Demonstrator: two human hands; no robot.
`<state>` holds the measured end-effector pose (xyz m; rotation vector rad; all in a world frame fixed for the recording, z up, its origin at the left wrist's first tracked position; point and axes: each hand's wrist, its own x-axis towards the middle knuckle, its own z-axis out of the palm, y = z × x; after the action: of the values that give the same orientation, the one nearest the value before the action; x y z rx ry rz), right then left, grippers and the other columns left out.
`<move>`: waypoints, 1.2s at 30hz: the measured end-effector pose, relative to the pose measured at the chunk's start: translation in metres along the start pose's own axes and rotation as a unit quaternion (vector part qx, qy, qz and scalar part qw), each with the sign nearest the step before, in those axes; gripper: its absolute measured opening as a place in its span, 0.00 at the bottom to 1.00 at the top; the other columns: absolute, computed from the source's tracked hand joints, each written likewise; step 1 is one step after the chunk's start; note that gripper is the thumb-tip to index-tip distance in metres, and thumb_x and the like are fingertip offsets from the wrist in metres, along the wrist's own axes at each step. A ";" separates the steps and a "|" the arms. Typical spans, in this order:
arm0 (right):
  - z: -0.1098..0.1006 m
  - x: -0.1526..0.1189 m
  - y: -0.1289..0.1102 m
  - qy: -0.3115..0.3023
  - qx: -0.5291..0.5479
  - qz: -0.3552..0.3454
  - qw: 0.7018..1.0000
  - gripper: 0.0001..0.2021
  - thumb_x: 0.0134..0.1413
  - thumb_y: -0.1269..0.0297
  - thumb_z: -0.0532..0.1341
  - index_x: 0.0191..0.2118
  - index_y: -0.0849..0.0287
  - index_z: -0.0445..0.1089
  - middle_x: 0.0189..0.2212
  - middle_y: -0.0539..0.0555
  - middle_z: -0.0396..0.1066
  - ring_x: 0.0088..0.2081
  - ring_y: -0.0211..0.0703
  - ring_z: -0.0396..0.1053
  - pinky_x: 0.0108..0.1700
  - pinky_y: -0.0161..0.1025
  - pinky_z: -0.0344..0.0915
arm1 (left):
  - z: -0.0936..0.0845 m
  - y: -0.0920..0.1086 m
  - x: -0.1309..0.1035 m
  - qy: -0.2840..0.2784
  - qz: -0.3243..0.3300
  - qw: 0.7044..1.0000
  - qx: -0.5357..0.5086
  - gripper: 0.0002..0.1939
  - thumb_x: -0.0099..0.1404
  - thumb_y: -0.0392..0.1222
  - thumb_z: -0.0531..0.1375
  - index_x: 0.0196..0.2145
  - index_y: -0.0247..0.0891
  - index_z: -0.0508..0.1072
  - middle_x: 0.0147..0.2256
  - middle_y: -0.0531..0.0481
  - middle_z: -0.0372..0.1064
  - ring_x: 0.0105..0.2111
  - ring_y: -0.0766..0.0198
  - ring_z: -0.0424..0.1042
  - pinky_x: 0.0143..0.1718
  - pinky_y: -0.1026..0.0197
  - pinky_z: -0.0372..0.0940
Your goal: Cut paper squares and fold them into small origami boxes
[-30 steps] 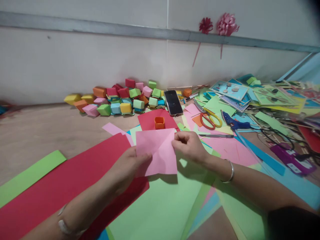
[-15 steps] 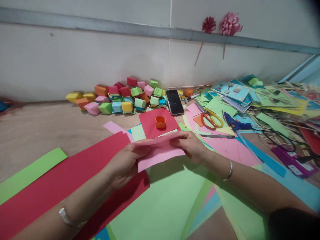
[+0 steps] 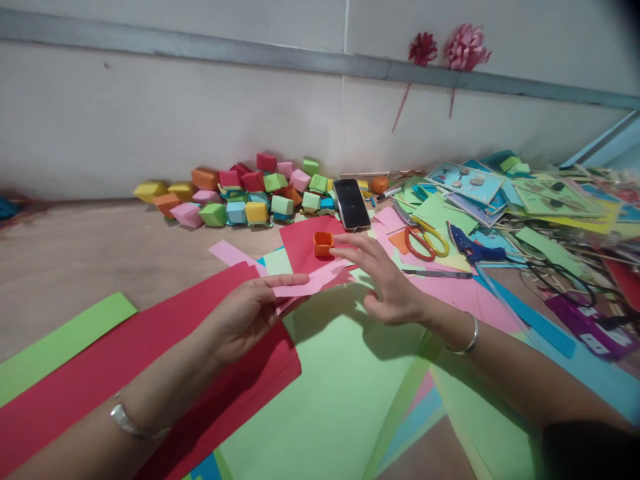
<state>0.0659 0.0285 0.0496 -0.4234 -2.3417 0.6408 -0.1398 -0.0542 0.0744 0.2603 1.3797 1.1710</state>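
Between the thumb and fingers of my left hand [image 3: 250, 313] is a folded piece of pink paper [image 3: 313, 280], held above the table. My right hand [image 3: 387, 280] is open just right of that paper, its fingers apart and pointing left. Its fingertips come close to a small orange paper box [image 3: 323, 245], open at the top; I cannot tell whether they touch it. Under the box lies a red paper square [image 3: 297, 241]. Below my hands spread a large light green sheet [image 3: 325, 413] and a red sheet [image 3: 165, 353].
Folded paper blocks [image 3: 255, 212] in several colours are heaped by the wall, beside a phone [image 3: 351, 205]. To the right lie scissors [image 3: 421, 243], a craft knife [image 3: 437, 273], a blue glue gun [image 3: 475, 247], a purple power strip [image 3: 590, 327] and picture cards [image 3: 467, 181].
My right hand has let go of the pink paper and opened, its fingers reaching toward the orange box. The paper stays in my left hand, now turned nearly edge-on.
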 end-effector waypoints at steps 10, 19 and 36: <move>0.015 -0.006 0.001 0.034 -0.176 -0.032 0.983 0.10 0.64 0.70 0.55 0.35 0.60 0.73 0.30 0.54 0.75 0.34 0.41 0.68 0.36 0.39 0.58 | -0.013 -0.002 0.001 -0.132 0.040 0.977 0.162 0.13 0.53 0.34 0.55 0.28 0.35 0.80 0.33 0.44 0.80 0.38 0.56 0.78 0.40 0.58 0.74; 0.007 -0.001 -0.012 -0.059 0.025 0.104 0.993 0.07 0.60 0.74 0.57 0.37 0.62 0.74 0.34 0.55 0.76 0.35 0.39 0.70 0.39 0.34 0.63 | -0.016 -0.001 -0.010 -0.017 0.357 0.791 0.496 0.18 0.53 0.53 0.62 0.37 0.42 0.82 0.33 0.48 0.80 0.33 0.55 0.74 0.35 0.58 0.67; 0.003 0.002 0.000 -0.191 -0.039 0.210 0.958 0.08 0.57 0.75 0.59 0.29 0.62 0.72 0.27 0.50 0.72 0.30 0.35 0.65 0.33 0.33 0.54 | -0.016 -0.016 0.007 -0.071 0.289 0.762 0.576 0.15 0.61 0.49 0.55 0.31 0.40 0.79 0.29 0.50 0.79 0.29 0.59 0.73 0.30 0.62 0.62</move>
<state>0.0620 0.0285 0.0485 -0.9209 -2.6704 0.8949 -0.1476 -0.0635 0.0541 1.7176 1.7870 0.5595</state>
